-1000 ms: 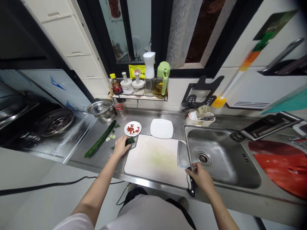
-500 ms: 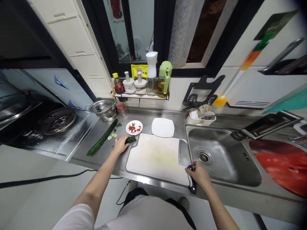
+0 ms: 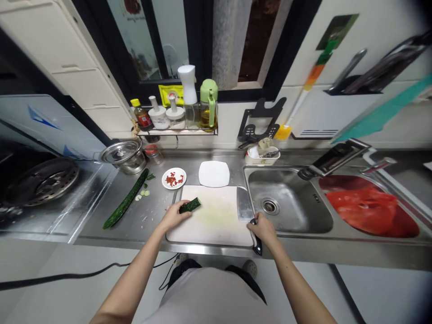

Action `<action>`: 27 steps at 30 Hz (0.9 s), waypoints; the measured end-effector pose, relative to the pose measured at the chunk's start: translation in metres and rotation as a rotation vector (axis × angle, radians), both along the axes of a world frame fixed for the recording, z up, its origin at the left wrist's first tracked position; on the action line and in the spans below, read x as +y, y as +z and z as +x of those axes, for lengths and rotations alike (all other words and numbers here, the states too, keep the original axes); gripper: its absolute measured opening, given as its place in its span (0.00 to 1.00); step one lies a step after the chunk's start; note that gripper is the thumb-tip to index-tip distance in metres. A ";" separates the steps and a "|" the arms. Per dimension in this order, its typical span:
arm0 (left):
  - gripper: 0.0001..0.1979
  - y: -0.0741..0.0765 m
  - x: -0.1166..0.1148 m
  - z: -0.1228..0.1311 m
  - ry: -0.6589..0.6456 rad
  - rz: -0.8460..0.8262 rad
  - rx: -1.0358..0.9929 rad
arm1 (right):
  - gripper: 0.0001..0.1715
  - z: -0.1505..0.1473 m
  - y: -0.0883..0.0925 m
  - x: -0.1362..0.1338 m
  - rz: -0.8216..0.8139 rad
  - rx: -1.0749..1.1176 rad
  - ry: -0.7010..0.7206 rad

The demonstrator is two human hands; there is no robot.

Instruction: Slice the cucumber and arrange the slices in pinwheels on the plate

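Left grip (image 3: 173, 216): clenched on the near end of a short dark green cucumber piece (image 3: 190, 205). One second ago the piece was on the steel tabletop (image 3: 151, 220) beside the far left corner of the white rectangular cutting board (image 3: 216, 222). It now lies on the board's left part, slanted. The piece is thus set within the cutting area.

Right grip (image 3: 264, 228): as before, wrapped round the black handle of the broad steel cleaver (image 3: 243, 209), whose blade rests flat along the board's right edge, beside the steel sink (image 3: 286, 216).

Further out: a long whole green cucumber (image 3: 126, 199) and a small round white plate of red chilli bits (image 3: 173, 178), both on the tabletop.

Writing: the yellow label (image 3: 170, 92) behind the bottle shelf carries print, illegible. No brand readable.
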State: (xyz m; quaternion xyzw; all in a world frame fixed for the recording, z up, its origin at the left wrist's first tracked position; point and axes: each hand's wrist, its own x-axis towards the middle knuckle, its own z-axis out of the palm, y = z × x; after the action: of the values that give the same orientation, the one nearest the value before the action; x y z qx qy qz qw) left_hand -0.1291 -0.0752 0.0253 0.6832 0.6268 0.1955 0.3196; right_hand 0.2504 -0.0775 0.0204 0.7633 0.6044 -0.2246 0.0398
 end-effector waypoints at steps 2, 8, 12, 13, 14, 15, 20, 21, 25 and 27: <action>0.24 -0.004 -0.004 0.012 -0.034 -0.003 0.047 | 0.22 0.001 0.000 0.000 -0.006 0.000 -0.014; 0.23 -0.014 -0.008 0.033 -0.082 -0.038 0.179 | 0.23 0.000 0.005 0.001 -0.043 -0.010 -0.054; 0.23 -0.014 -0.007 0.038 -0.100 -0.039 0.232 | 0.22 -0.005 0.011 0.002 -0.049 -0.018 -0.086; 0.23 -0.014 -0.007 0.039 -0.103 -0.037 0.243 | 0.22 -0.006 0.012 0.002 -0.040 -0.014 -0.090; 0.23 -0.014 -0.007 0.039 -0.105 -0.036 0.252 | 0.22 -0.007 0.013 0.002 -0.027 -0.009 -0.094; 0.23 -0.014 -0.007 0.039 -0.106 -0.035 0.259 | 0.21 -0.008 0.013 0.002 -0.011 0.000 -0.099; 0.24 -0.015 -0.007 0.038 -0.107 -0.044 0.261 | 0.17 -0.010 0.010 0.005 0.056 0.093 -0.131; 0.24 -0.015 -0.007 0.038 -0.107 -0.043 0.257 | 0.16 -0.010 0.008 0.005 0.068 0.127 -0.139; 0.24 -0.017 -0.008 0.038 -0.100 -0.029 0.244 | 0.14 -0.011 0.003 0.008 0.138 0.317 -0.156; 0.24 -0.017 -0.009 0.038 -0.096 -0.020 0.236 | 0.14 -0.012 0.004 0.011 0.183 0.379 -0.156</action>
State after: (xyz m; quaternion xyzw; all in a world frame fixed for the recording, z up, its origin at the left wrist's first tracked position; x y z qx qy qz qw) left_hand -0.0914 -0.0842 0.0085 0.7275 0.6286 0.0918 0.2592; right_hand 0.2379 -0.0669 0.0248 0.7523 0.5581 -0.3108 -0.1613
